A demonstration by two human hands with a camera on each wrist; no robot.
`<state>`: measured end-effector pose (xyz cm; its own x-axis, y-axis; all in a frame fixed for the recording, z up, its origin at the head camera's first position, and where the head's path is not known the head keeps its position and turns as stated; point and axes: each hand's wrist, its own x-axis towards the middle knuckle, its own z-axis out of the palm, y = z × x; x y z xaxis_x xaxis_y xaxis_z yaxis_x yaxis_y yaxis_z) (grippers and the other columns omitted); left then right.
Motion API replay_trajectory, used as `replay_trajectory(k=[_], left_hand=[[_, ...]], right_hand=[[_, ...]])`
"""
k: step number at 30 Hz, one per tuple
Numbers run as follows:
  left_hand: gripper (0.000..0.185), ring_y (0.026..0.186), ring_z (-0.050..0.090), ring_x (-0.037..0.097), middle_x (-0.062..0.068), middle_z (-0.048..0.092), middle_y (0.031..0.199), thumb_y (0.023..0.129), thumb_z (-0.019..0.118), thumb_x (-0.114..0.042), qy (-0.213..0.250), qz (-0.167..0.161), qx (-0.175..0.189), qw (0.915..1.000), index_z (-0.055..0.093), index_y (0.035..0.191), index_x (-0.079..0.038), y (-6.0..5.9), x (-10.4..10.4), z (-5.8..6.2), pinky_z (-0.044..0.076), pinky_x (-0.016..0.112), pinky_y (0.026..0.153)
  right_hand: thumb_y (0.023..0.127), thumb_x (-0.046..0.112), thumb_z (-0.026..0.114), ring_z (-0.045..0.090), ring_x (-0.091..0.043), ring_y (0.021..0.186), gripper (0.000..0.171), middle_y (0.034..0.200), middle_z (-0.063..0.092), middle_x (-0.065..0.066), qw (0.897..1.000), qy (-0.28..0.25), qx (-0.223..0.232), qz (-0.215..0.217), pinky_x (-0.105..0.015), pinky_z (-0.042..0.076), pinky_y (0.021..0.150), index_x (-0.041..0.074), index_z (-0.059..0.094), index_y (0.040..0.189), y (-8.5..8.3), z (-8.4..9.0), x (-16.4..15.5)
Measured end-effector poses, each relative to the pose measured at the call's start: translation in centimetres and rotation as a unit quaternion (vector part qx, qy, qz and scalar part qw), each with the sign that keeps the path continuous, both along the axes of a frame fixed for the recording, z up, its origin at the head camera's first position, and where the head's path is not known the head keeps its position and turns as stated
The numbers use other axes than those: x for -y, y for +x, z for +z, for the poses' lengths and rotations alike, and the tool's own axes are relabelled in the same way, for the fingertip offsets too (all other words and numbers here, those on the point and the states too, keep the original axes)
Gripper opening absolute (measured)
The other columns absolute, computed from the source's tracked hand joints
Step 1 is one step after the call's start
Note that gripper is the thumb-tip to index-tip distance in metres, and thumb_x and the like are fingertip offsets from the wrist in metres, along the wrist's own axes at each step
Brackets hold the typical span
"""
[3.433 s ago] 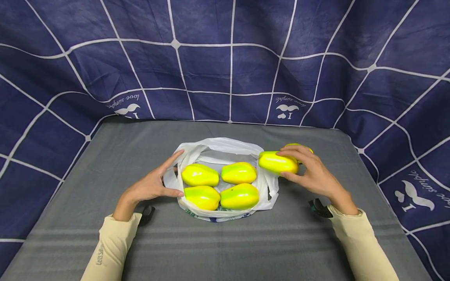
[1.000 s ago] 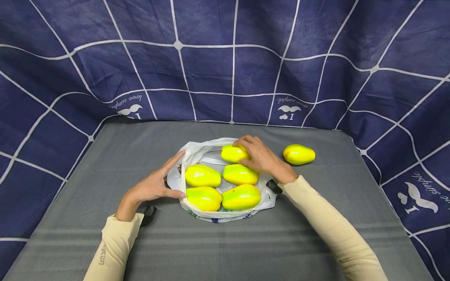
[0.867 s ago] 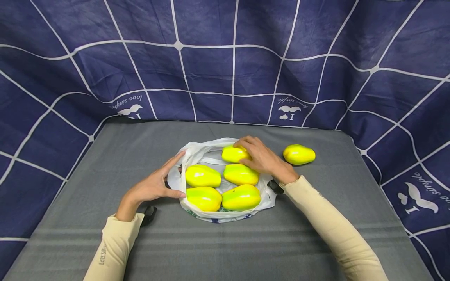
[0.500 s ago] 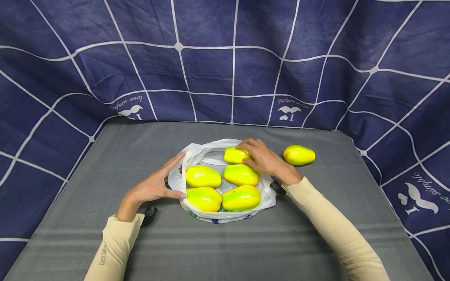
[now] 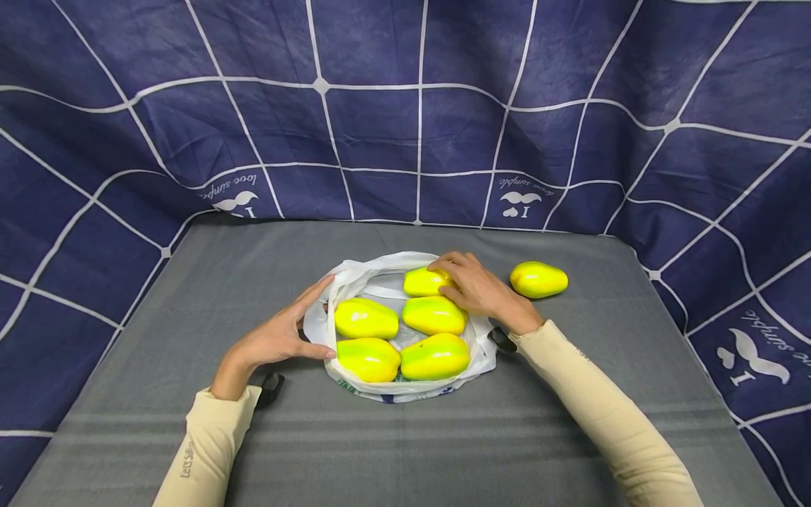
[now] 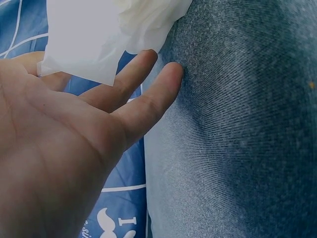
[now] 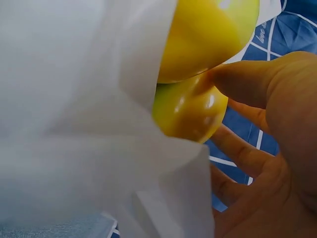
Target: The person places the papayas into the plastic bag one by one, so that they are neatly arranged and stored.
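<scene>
A white plastic bag [image 5: 379, 273] lies open on the grey table [image 5: 405, 436] with several yellow-green fruits in it. My right hand [image 5: 455, 279] reaches over the bag's far right rim. It grips the rearmost fruit [image 5: 421, 282], thumb pressed on it and fingers curled behind. In the right wrist view that fruit [image 7: 190, 111] sits under another fruit [image 7: 208, 34], with bag plastic [image 7: 74, 124] in front and my right hand [image 7: 257, 129] beside it. My left hand [image 5: 298, 329] rests open against the bag's left edge, fingers straight. The left wrist view shows its palm [image 6: 74, 134] below the bag film [image 6: 99, 39].
One more yellow-green fruit [image 5: 538, 279] lies alone on the table, right of the bag. A dark blue cloth [image 5: 418, 120] with white lines hangs behind and round the sides of the table. Bare grey surface stretches in front of the bag.
My right hand carried the fruit from the right of the bag into its far side; over the last second it barely shifted. The left hand stayed where it was.
</scene>
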<state>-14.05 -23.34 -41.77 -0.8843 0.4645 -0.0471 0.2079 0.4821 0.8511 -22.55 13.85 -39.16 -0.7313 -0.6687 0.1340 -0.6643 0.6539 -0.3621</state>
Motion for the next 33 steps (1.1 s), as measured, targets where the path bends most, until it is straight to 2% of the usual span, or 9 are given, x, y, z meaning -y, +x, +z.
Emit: replay_trajectory(k=[8, 16, 23, 28, 33], left_hand=[[0.124, 0.155, 0.005, 0.031, 0.006, 0.004, 0.169, 0.070, 0.093, -0.029, 0.007, 0.001, 0.005, 1.0000, 0.009, 0.162, -0.031, 0.0, 0.0, 0.0, 0.013, 0.062, 0.120], [0.125, 0.155, 0.004, 0.031, 0.005, 0.003, 0.169, 0.070, 0.093, -0.028, 0.013, -0.002, 0.009, 0.9999, 0.008, 0.162, -0.031, 0.0, -0.1, -0.1, 0.014, 0.062, 0.120], [0.124, 0.155, 0.005, 0.031, 0.005, 0.003, 0.169, 0.071, 0.093, -0.028, 0.013, 0.000, 0.008, 0.9999, 0.008, 0.162, -0.031, 0.2, 0.0, -0.3, 0.014, 0.063, 0.119], [0.124, 0.155, 0.005, 0.032, 0.006, 0.003, 0.169, 0.070, 0.093, -0.029, 0.010, 0.003, 0.008, 0.9999, 0.009, 0.162, -0.031, 0.2, 0.0, -0.3, 0.013, 0.063, 0.119], [0.124, 0.155, 0.005, 0.032, 0.006, 0.003, 0.169, 0.070, 0.093, -0.029, 0.013, 0.003, 0.007, 0.9999, 0.009, 0.162, -0.031, 0.2, 0.0, -0.3, 0.014, 0.063, 0.119]], right_hand=[[0.097, 0.013, 0.064, 0.050, -0.036, 0.120, 0.039, 0.137, 0.055, -0.015, 1.000, 0.002, 0.003, -0.006, -0.047, 0.044, 0.099, 0.007, 0.059, 0.135, 0.2, 0.4, -0.2], [0.096, 0.012, 0.065, 0.049, -0.035, 0.125, 0.040, 0.137, 0.056, -0.014, 1.000, -0.002, -0.004, 0.000, -0.048, 0.042, 0.104, 0.005, 0.059, 0.136, 0.4, 1.0, -0.8], [0.095, 0.010, 0.065, 0.047, -0.035, 0.131, 0.041, 0.137, 0.057, -0.015, 1.000, -0.025, -0.014, 0.008, -0.050, 0.037, 0.110, 0.003, 0.058, 0.135, 0.1, 1.4, -2.0], [0.095, 0.011, 0.066, 0.046, -0.034, 0.130, 0.041, 0.137, 0.056, -0.014, 0.999, -0.047, -0.007, 0.001, -0.052, 0.037, 0.108, 0.004, 0.059, 0.134, 0.0, 1.8, -3.0], [0.093, 0.013, 0.069, 0.045, -0.033, 0.132, 0.044, 0.140, 0.055, -0.013, 0.999, -0.047, -0.006, -0.009, -0.052, 0.035, 0.109, 0.005, 0.059, 0.136, -0.2, 2.1, -4.5]])
